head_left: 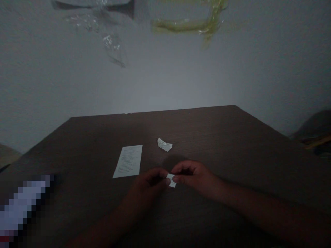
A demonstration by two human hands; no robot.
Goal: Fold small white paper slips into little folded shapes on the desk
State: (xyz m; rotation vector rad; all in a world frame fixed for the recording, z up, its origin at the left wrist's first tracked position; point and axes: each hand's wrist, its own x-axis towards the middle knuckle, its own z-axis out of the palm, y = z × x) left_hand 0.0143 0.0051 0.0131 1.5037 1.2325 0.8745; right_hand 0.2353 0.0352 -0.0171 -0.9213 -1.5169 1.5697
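My left hand (151,184) and my right hand (192,175) meet above the dark wooden table (207,137), close to its near side. Pinched between the fingertips of both hands is a small folded piece of white paper (171,180). Beyond my hands, a crumpled scrap of white paper (164,145) rests on the wood. To the left of it lies a flat printed paper slip (128,161), just beyond my left hand and not touching it.
A pixelated, blurred object (26,210) covers the lower left corner. The table's far edge meets a pale grey wall (165,75), with clear plastic and yellow-green tape (188,24) at the top. A dark, indistinct shape (315,131) sits at the right.
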